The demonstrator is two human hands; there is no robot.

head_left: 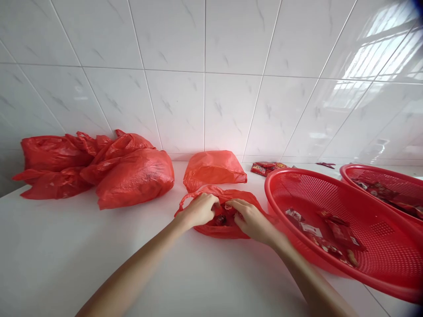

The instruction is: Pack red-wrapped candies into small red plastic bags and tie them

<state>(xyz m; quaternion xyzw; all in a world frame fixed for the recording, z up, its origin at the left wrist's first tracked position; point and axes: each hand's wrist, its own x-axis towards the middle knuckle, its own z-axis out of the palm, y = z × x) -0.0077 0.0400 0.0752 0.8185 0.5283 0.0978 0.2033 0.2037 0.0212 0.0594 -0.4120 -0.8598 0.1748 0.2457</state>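
Observation:
An open red plastic bag (224,232) lies on the white table, with small wrapped packets (220,219) showing inside its mouth. My left hand (201,209) reaches into the bag from the left, fingers curled; what they hold, if anything, is hidden. From the right, my right hand (249,218) is in the same bag, its fingers bent around something too small to name near the packets. One handle loop of the bag stands up beside my left wrist. Just behind it lies another red bag (214,168), flattish and partly opened.
Several filled red bags (137,178) sit at the left. A red perforated basket (380,246) with packets is at the right, another basket (373,169) behind it. Small red packets (264,168) and dark scissors (325,165) lie near the tiled wall (234,110).

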